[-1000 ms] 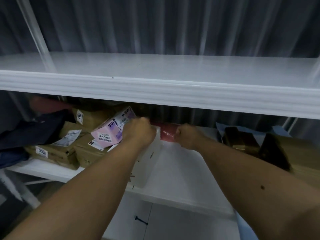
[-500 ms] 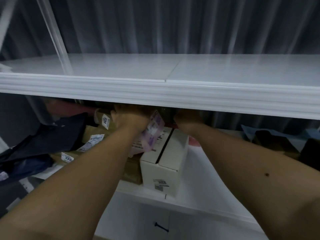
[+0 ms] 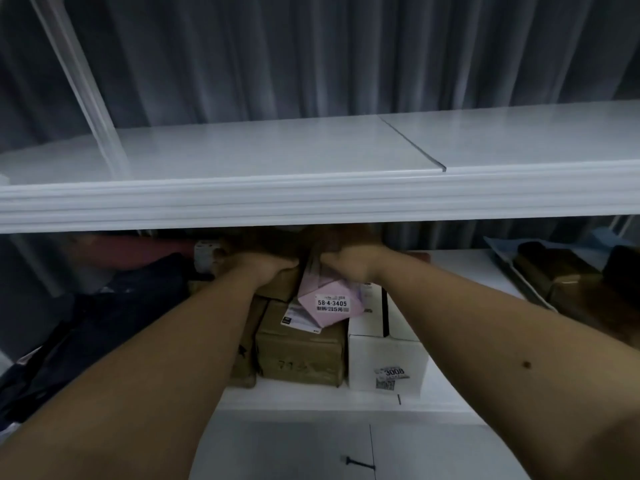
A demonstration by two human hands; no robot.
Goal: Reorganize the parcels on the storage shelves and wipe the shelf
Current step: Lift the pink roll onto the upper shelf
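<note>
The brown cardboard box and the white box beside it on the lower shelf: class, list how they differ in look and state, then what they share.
The brown cardboard box is tan and creased; the white box is smooth and clean-edged. The brown box carries a pink parcel and a loose label on top; the white box's top shows a dark seam. The white box has a "3008" sticker in front; the brown box shows faint handwriting. Both stand side by side at the front of the lower shelf.

Smooth, faintly glossy white shelf (image 3: 242,199), matt brown cardboard box (image 3: 301,355), white card box (image 3: 384,355), pale pink paper parcel (image 3: 329,299), soft grey cloth curtain (image 3: 277,57).
</note>
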